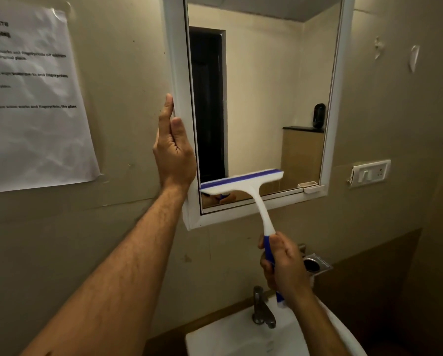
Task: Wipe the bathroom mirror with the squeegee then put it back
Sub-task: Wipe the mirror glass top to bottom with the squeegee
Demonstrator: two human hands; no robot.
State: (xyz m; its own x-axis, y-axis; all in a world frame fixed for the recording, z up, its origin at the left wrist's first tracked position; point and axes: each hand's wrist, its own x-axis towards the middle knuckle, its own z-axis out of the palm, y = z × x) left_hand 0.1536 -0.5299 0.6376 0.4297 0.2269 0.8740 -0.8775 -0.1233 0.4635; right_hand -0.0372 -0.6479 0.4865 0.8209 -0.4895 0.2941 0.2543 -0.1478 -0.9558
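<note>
A white-framed mirror (261, 98) hangs on the beige wall ahead. A white squeegee (243, 182) with a blue rubber blade lies against the lower left part of the glass, its blade tilted up to the right. My right hand (283, 263) is closed around its blue handle, below the mirror's bottom edge. My left hand (172, 147) grips the left side of the mirror frame, thumb in front and fingers behind the edge.
A white sink (230, 337) with a metal tap (262, 308) sits below. A printed paper sheet (33, 96) is taped to the wall at left. A switch plate (370, 173) is right of the mirror, and a metal holder (316, 264) is behind my right hand.
</note>
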